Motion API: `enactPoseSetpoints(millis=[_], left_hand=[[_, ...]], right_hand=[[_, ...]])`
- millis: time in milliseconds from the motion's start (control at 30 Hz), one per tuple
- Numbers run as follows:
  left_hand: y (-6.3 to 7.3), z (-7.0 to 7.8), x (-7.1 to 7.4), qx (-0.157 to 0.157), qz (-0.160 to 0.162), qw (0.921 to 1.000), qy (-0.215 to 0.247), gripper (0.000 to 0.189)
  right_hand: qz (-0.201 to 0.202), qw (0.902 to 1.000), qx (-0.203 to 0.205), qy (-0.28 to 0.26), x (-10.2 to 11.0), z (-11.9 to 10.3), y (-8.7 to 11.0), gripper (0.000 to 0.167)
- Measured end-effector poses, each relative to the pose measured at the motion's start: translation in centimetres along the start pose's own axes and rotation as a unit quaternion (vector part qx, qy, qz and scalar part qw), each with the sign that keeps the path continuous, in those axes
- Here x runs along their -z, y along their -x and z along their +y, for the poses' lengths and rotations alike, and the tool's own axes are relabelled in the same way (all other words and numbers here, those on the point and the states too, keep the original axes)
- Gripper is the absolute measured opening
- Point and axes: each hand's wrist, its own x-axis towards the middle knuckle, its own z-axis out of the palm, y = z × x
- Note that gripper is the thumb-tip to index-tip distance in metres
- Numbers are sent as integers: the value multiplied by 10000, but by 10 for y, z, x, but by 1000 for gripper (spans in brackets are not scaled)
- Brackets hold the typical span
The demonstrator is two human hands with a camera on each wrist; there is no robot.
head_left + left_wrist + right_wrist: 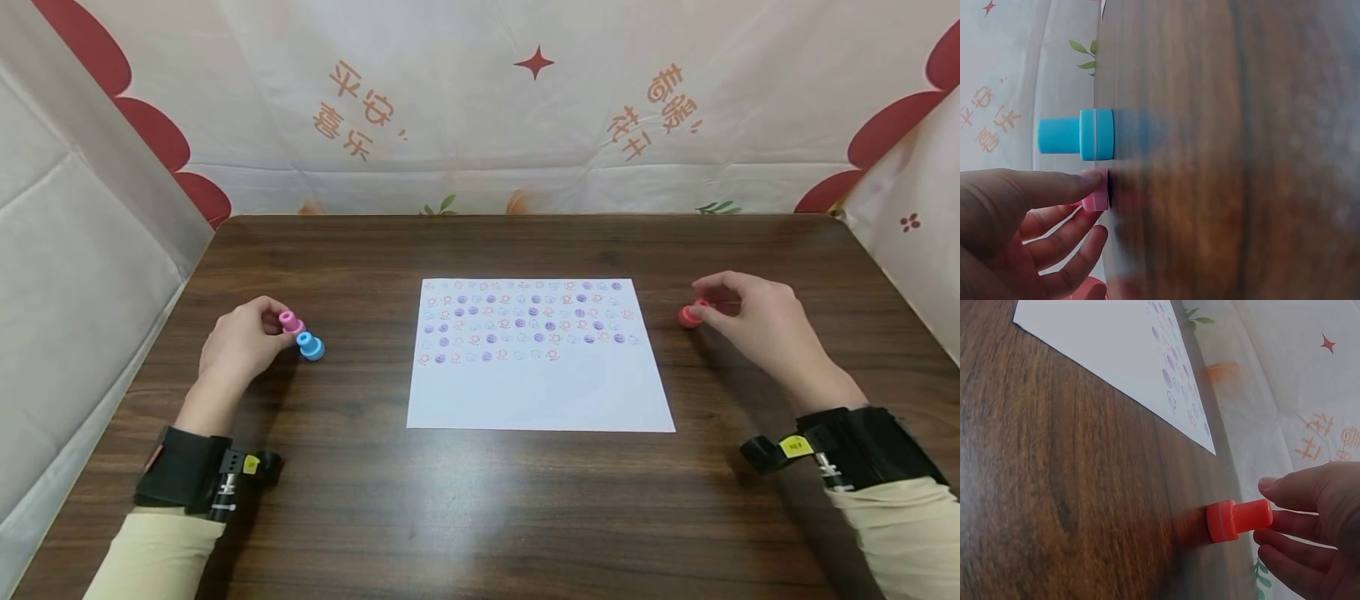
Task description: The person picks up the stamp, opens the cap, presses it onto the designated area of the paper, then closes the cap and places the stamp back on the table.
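Note:
On the left of the table, my left hand pinches a pink stamp between thumb and fingers. In the left wrist view the thumb lies along the pink stamp, low at the tabletop. Close beside it a blue stamp stands upright on its wide base. To the right of the paper, my right hand is around a red stamp. The right wrist view shows that red stamp standing on the table, with the thumb apart from its handle and the other fingers relaxed near the handle's top.
A white sheet of paper lies mid-table between the hands, its upper part covered with rows of small purple, red and blue stamp prints. A printed white cloth hangs behind the brown wooden table and along its sides.

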Motion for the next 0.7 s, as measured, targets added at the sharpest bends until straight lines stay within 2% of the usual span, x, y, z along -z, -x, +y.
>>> enactPoseSetpoints(millis=[367,700], left_hand=[[3,1,3,-42,-233,9997,-50,37],[6,3,9,-210,-118,9997,49,42]], right_hand=[[-120,9999,-9,90,-3,2,0,27],[-244,9997,-40,33,-3,2,1,25]])
